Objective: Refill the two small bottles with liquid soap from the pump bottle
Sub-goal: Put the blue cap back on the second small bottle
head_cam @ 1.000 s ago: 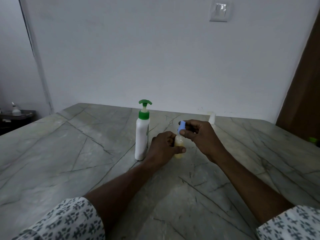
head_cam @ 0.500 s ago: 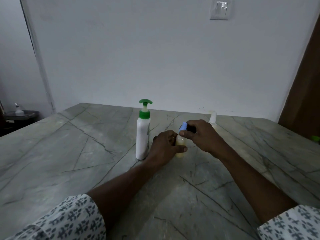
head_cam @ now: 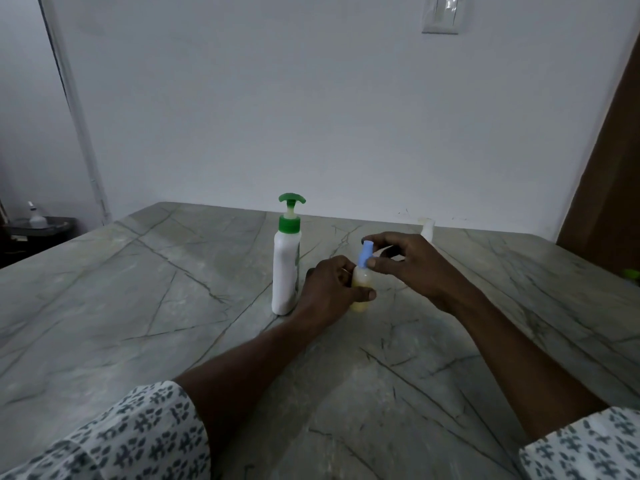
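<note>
Gripped around its body by the left hand [head_cam: 329, 289], a small bottle [head_cam: 360, 289] of pale yellow liquid is held upright on the marble table [head_cam: 138, 306], with the fingers wrapped round the far side and the thumb laid across the front. Its blue cap [head_cam: 365, 253] is pinched between the thumb and forefinger of the right hand [head_cam: 412, 265], the remaining fingers being spread loosely behind. The cap is seen at the bottle's neck, tilted slightly; whether it is seated or lifted free cannot be told.

Just to the left of the left hand, a white pump bottle [head_cam: 285, 271] with a green collar and green pump head is stood upright on the table, close to the small bottle but apart from it. Behind the right hand, near the far edge of the table, the white top of a second small bottle [head_cam: 427, 228] is partly seen, most of it being hidden by the hand.

Patterned sleeves [head_cam: 138, 438] are visible at both lower corners. A light switch [head_cam: 441, 13] is mounted on the pale wall behind, and a dark brown door edge [head_cam: 609, 168] is seen at the right
</note>
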A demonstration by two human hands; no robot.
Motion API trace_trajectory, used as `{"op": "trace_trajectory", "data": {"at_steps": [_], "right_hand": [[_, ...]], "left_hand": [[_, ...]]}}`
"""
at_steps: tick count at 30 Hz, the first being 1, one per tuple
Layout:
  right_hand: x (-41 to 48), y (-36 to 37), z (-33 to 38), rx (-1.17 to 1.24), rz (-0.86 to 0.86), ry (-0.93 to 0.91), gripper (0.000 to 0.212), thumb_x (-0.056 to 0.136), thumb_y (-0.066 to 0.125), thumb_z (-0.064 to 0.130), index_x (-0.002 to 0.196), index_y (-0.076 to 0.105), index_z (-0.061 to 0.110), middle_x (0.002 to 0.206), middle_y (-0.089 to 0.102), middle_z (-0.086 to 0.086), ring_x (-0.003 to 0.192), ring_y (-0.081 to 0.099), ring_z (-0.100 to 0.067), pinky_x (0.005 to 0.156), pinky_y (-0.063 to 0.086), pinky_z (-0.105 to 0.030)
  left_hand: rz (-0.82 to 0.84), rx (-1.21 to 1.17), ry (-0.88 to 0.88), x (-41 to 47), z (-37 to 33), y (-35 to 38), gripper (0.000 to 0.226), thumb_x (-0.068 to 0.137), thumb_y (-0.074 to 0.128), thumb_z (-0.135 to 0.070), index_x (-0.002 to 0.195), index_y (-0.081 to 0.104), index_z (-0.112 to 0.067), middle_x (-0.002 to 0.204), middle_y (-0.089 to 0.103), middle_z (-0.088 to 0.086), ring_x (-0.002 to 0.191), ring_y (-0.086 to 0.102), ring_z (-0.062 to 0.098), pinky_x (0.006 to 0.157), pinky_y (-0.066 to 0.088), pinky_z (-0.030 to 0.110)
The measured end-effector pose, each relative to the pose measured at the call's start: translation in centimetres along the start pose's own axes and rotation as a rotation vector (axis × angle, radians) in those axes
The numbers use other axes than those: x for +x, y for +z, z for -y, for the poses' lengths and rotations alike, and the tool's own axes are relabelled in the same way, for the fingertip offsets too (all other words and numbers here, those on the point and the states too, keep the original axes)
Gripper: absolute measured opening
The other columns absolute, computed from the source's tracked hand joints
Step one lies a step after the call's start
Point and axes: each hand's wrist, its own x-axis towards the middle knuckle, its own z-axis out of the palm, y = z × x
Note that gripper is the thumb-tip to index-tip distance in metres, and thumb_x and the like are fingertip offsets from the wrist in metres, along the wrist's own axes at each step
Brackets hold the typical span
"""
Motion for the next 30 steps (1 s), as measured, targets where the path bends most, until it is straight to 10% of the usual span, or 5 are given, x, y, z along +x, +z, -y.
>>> {"op": "trace_trajectory", "data": {"at_steps": [7, 12, 18, 24, 30], "right_hand": [[0.4, 1.4, -0.8, -0.114, -0.105, -0.024, 0.033, 0.076, 0.078, 0.035, 0.08, 0.065, 0.006, 0.074, 0.063, -0.009, 0.065, 0.054, -0.014, 0.063, 0.045, -0.032], [0.1, 1.3, -0.7, -0.045, -0.035, -0.027, 0.038, 0.085, 0.072, 0.027, 0.12, 0.065, 0.016, 0.109, 0.067, 0.003, 0.092, 0.061, -0.009, 0.074, 0.048, -0.021], [0.2, 2.1, -0.9, -0.126, -0.167, -0.024, 0.036, 0.073, 0.081, 0.035, 0.084, 0.065, 0.005, 0.079, 0.066, -0.009, 0.066, 0.055, -0.018, 0.063, 0.046, -0.033], [0.1, 1.0, -0.7, 0.04, -0.122, 0.005, 0.023, 0.086, 0.069, 0.02, 0.108, 0.071, 0.017, 0.1, 0.071, 0.003, 0.093, 0.064, -0.013, 0.082, 0.05, -0.029], [0.2, 2.0, -1.0, -0.037, -0.195, -0.004, 0.033, 0.078, 0.078, 0.034, 0.081, 0.066, 0.003, 0.068, 0.06, -0.002, 0.06, 0.052, -0.014, 0.059, 0.044, -0.026]], "left_hand": [[-0.01, 0.046, 0.009, -0.1, 0.0, 0.0, 0.034, 0.072, 0.087, -0.031, 0.089, 0.058, -0.023, 0.078, 0.061, -0.011, 0.069, 0.056, 0.002, 0.057, 0.037, 0.015], [0.008, 0.045, 0.002, 0.1, 0.1, 0.1, 0.035, 0.073, 0.086, -0.032, 0.092, 0.058, -0.024, 0.083, 0.064, -0.011, 0.074, 0.06, 0.001, 0.062, 0.042, 0.018], [-0.01, 0.051, 0.01, -0.1, -0.1, 0.0, 0.034, 0.072, 0.087, -0.032, 0.089, 0.059, -0.023, 0.082, 0.065, -0.009, 0.073, 0.06, 0.004, 0.06, 0.041, 0.019], [-0.004, 0.06, -0.005, -0.1, -0.2, 0.0, 0.036, 0.071, 0.087, -0.033, 0.089, 0.057, -0.022, 0.078, 0.06, -0.011, 0.069, 0.054, 0.002, 0.059, 0.037, 0.02], [-0.015, 0.055, -0.005, -0.2, -0.3, -0.1, 0.036, 0.07, 0.088, -0.033, 0.084, 0.055, -0.024, 0.077, 0.061, -0.01, 0.069, 0.056, 0.004, 0.056, 0.036, 0.019]]}}
